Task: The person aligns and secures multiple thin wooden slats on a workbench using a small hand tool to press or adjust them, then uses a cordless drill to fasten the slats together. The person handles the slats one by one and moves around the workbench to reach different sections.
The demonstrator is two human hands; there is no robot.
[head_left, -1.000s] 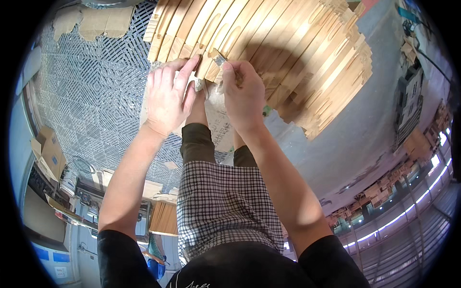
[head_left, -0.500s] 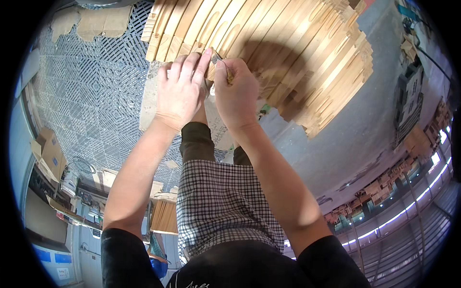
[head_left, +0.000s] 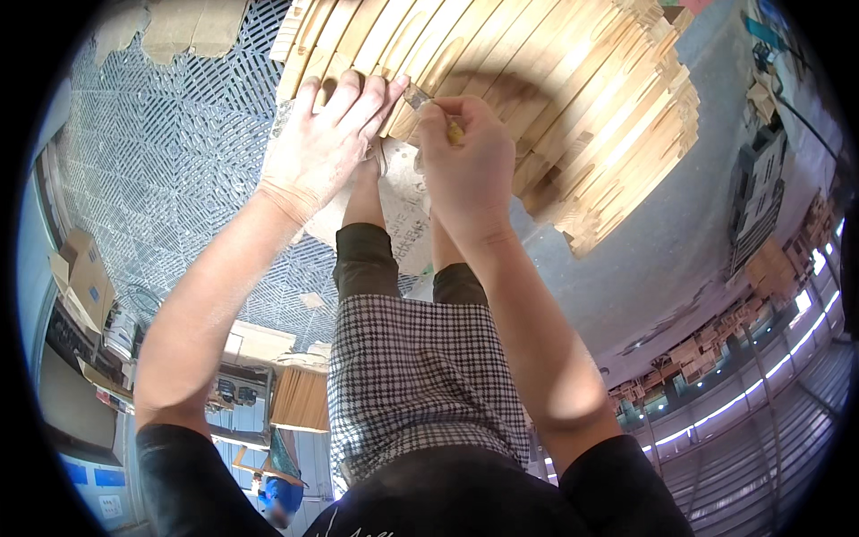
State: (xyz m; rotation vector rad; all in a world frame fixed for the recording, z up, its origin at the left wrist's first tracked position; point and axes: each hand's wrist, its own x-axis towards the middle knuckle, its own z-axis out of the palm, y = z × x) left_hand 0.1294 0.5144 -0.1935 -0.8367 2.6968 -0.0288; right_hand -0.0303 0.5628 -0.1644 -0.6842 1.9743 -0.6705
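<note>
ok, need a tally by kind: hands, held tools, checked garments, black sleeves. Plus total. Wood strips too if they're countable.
Hands: 2 (left hand, right hand)
Held tools: 1 (flat-bladed tool)
Checked garments: 1 (checked garment)
Black sleeves: 2 (left sleeve, right sleeve)
Total: 6
Wood strips: no reliable count, closely packed and partly hidden.

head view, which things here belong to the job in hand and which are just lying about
In the job:
Wooden strips, laid side by side, under the left hand
Small flat-bladed tool, held in the right hand

Apparently just lying about:
Cardboard pieces, upper left
Cardboard box, far left
</note>
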